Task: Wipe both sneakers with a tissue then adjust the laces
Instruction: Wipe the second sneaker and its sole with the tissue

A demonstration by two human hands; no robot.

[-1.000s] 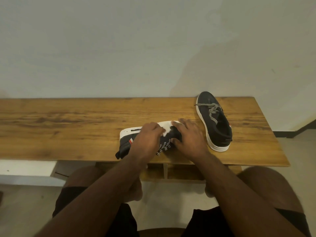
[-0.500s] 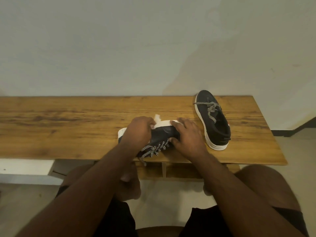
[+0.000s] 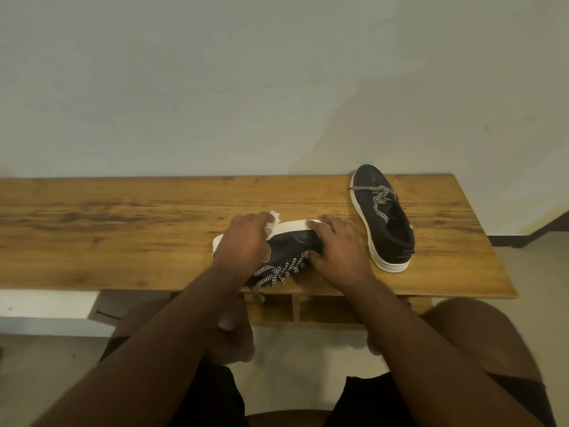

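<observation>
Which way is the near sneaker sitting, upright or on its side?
On its side. The near sneaker shows its white sole edge facing the wall, laces spilling toward the person; the right hand holds its toe end.

Likely a home room: a low wooden worktop against a plain painted wall, tiled floor at right.
</observation>
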